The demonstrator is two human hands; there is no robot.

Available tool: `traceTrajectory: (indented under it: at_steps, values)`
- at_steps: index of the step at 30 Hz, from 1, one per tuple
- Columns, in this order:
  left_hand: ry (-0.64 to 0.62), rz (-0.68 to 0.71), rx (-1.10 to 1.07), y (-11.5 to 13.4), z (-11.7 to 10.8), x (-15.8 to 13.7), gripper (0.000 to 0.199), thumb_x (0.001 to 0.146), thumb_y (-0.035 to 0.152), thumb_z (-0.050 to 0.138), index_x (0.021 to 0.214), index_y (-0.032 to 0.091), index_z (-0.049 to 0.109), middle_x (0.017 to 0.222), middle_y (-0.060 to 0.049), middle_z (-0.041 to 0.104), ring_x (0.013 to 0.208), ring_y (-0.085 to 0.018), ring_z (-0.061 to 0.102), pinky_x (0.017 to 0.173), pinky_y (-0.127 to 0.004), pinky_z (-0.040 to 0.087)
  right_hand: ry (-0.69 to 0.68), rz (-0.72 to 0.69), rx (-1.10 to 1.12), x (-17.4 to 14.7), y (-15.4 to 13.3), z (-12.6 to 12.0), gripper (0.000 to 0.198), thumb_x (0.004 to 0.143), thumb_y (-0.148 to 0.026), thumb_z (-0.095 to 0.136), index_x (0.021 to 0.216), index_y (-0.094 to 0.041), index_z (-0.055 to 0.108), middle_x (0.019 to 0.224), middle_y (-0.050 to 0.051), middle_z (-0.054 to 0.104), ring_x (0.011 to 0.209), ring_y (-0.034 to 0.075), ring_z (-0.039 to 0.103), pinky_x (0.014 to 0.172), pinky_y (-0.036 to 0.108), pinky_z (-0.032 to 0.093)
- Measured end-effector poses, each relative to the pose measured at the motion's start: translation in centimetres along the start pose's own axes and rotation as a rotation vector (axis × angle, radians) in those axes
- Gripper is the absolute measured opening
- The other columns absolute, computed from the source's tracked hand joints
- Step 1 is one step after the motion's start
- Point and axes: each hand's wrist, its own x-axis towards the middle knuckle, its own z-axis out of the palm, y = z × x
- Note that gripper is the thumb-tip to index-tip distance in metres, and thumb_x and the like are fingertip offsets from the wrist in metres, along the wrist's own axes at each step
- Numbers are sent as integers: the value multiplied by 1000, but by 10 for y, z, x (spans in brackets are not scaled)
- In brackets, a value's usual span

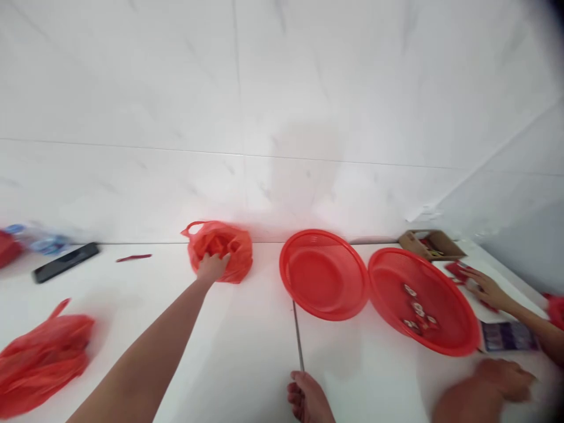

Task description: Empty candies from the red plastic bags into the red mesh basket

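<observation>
My left hand (213, 267) reaches to the mouth of a red plastic bag (241, 258) standing against the wall. Its thumb is spread from the fingers, which rest at the opening; the bag's contents cannot be made out. Low in the middle, my right hand (309, 398) is closed around a thin grey metal rod (298, 335). The rod points away from me, its far end at the rim of a red plastic basket (317, 276). That basket holds nothing I can see.
A second red basket (445, 305) holds several small pale-and-dark pieces. Another person's hand (489, 291) handles a red item beside a cardboard box (434, 244); a blurred hand (493, 382) is nearer. Leftward lie a red bag (48, 352), a black phone (66, 262) and a red strip (133, 257).
</observation>
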Motion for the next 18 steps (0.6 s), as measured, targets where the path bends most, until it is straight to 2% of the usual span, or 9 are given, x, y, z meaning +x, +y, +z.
traceTrajectory:
  at_steps: [1, 5, 9, 13, 18]
  values:
    - [-27, -36, 5, -2, 1, 3, 36, 90, 35, 58, 121, 17, 57, 122, -9, 60, 103, -23, 61, 86, -44, 53, 10, 1, 10, -1, 2, -4, 45, 56, -46, 80, 83, -20, 56, 63, -1, 64, 50, 8, 57, 42, 16, 36]
    - [-37, -156, 4, -8, 1, 3, 29, 84, 29, 66, 102, 6, 63, 107, -11, 65, 102, -30, 61, 88, -47, 50, 47, -34, 31, -8, 3, -14, 37, 61, -43, 77, 79, -20, 55, 65, -1, 64, 52, 9, 58, 44, 16, 37]
    - [79, -182, -77, -2, -9, -7, 28, 90, 32, 55, 110, 14, 61, 113, -10, 64, 104, -26, 60, 89, -45, 49, 33, -45, 15, -8, -1, -9, 34, 63, -41, 76, 80, -19, 55, 65, -1, 63, 52, 8, 57, 45, 16, 38]
    - [190, -164, -233, 9, -21, -14, 26, 89, 30, 49, 105, 17, 65, 105, -12, 69, 105, -29, 61, 91, -44, 47, -17, -67, -20, -4, -9, 1, 33, 66, -42, 73, 84, -18, 58, 69, 0, 65, 56, 8, 58, 47, 17, 40]
    - [230, -171, -469, 15, -28, -21, 37, 86, 35, 51, 117, 20, 64, 124, -12, 65, 113, -27, 59, 95, -40, 47, -42, -86, -81, -11, -15, 7, 38, 62, -45, 77, 84, -19, 60, 71, 1, 66, 58, 9, 59, 49, 18, 41]
